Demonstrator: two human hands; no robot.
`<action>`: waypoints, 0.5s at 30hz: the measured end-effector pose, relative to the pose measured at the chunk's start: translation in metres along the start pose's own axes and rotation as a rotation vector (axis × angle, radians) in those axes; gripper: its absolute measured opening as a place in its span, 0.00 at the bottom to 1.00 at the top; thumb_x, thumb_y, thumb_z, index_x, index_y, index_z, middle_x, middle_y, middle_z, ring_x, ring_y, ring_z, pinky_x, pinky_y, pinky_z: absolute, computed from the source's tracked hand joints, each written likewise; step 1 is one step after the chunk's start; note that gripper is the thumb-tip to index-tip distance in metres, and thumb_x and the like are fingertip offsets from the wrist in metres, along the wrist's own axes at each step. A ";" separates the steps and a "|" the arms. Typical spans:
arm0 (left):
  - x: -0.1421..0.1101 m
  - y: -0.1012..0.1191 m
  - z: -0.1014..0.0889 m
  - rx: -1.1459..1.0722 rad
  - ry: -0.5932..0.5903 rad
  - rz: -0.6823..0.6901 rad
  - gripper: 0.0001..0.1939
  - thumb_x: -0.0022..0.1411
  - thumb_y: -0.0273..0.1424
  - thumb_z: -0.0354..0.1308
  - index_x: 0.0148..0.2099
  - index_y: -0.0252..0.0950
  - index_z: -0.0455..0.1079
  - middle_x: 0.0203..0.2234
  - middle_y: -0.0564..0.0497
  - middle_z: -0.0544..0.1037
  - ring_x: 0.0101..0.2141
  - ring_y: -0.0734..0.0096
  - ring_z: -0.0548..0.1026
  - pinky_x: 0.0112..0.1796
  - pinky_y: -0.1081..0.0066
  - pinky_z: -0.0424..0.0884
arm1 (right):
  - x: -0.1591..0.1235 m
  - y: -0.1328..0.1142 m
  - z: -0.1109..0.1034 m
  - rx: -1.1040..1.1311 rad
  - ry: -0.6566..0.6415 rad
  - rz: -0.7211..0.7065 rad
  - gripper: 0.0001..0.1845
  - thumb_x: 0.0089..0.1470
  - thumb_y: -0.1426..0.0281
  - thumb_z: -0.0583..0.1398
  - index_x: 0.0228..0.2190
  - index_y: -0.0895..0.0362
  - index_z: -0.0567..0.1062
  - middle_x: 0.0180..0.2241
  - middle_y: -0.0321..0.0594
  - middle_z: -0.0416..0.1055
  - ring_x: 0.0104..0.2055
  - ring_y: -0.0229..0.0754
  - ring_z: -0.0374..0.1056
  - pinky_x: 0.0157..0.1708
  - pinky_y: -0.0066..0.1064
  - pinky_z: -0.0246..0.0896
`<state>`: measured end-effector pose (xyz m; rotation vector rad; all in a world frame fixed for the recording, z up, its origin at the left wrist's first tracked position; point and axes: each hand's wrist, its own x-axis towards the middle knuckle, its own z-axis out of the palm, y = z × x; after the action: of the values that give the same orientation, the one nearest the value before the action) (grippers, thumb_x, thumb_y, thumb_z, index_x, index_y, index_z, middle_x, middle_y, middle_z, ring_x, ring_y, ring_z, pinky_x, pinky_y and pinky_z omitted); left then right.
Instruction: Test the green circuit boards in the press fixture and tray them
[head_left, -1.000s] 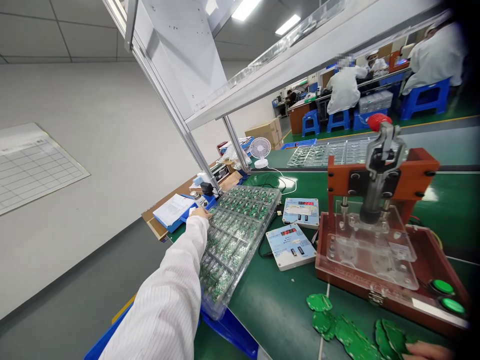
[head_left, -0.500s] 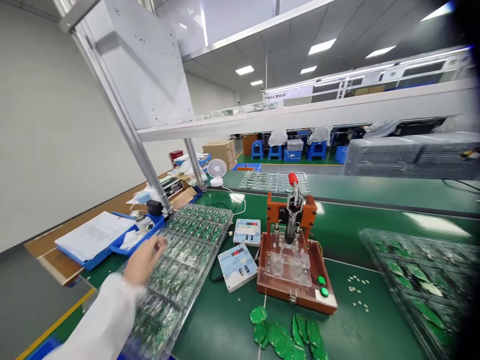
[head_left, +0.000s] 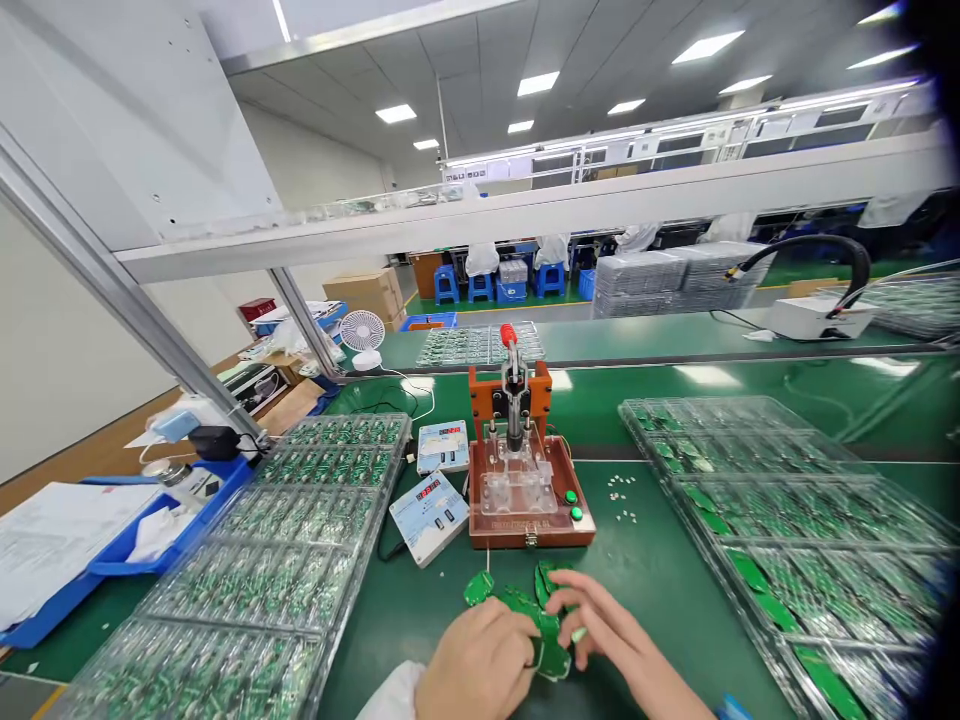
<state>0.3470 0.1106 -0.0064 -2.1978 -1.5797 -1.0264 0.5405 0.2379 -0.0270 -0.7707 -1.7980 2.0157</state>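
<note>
Several small green circuit boards (head_left: 478,588) lie in a loose pile on the green table, in front of the wooden test fixture (head_left: 517,535). My left hand (head_left: 480,660) is over the near left of the pile, its fingers curled closed on the edge of a board; their tips are partly hidden. From the right, my right hand (head_left: 611,635) reaches to the same pile with its fingers bent but apart, touching the boards at that side. The fixture has a red-tipped toggle clamp (head_left: 513,385), a clear plate and two green buttons.
Left stands a clear compartment tray (head_left: 352,545) full of boards; another tray (head_left: 712,560) with boards is on the right. Two digital-display boxes (head_left: 429,518) sit left of the fixture. Small white bits (head_left: 621,497) lie right of it. A shelf beam (head_left: 525,215) crosses above.
My left hand has moved from the left tray to the board pile. My right hand has come into view at the pile. The camera view has swung to the right.
</note>
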 end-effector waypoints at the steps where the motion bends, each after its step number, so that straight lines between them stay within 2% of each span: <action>1: 0.007 0.001 0.006 0.029 0.016 0.033 0.10 0.70 0.21 0.47 0.35 0.38 0.61 0.30 0.52 0.79 0.27 0.71 0.72 0.28 0.71 0.69 | 0.010 -0.005 0.005 0.028 -0.043 -0.012 0.33 0.60 0.41 0.55 0.56 0.49 0.74 0.42 0.44 0.75 0.39 0.45 0.72 0.40 0.38 0.72; 5: 0.008 0.001 0.015 0.088 0.014 0.008 0.12 0.71 0.22 0.48 0.33 0.37 0.62 0.30 0.51 0.78 0.28 0.69 0.71 0.29 0.69 0.69 | 0.030 -0.001 0.015 0.001 -0.094 -0.043 0.29 0.55 0.46 0.64 0.50 0.52 0.79 0.41 0.41 0.72 0.37 0.40 0.67 0.44 0.37 0.67; 9: -0.007 -0.002 0.023 -0.025 -0.012 0.034 0.12 0.74 0.26 0.47 0.35 0.37 0.64 0.32 0.50 0.80 0.30 0.69 0.74 0.32 0.69 0.73 | 0.019 0.025 0.015 0.007 -0.115 -0.030 0.31 0.50 0.46 0.67 0.49 0.53 0.81 0.40 0.42 0.74 0.32 0.38 0.65 0.36 0.33 0.66; 12: -0.021 -0.007 0.038 -0.098 0.081 0.075 0.12 0.75 0.31 0.48 0.36 0.37 0.64 0.30 0.50 0.80 0.28 0.70 0.74 0.27 0.70 0.73 | 0.010 0.038 0.017 0.027 -0.044 -0.015 0.29 0.47 0.50 0.69 0.46 0.54 0.83 0.41 0.44 0.76 0.33 0.40 0.68 0.36 0.33 0.68; 15: -0.039 -0.022 0.042 -0.115 0.177 -0.042 0.10 0.71 0.34 0.56 0.35 0.39 0.63 0.30 0.50 0.80 0.26 0.70 0.74 0.24 0.70 0.74 | 0.011 0.043 0.012 0.010 0.071 -0.028 0.25 0.49 0.52 0.69 0.44 0.53 0.85 0.40 0.44 0.78 0.35 0.43 0.72 0.37 0.32 0.71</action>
<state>0.3370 0.1143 -0.0674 -2.0861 -1.5285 -1.3155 0.5295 0.2277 -0.0708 -0.7991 -1.7483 1.9539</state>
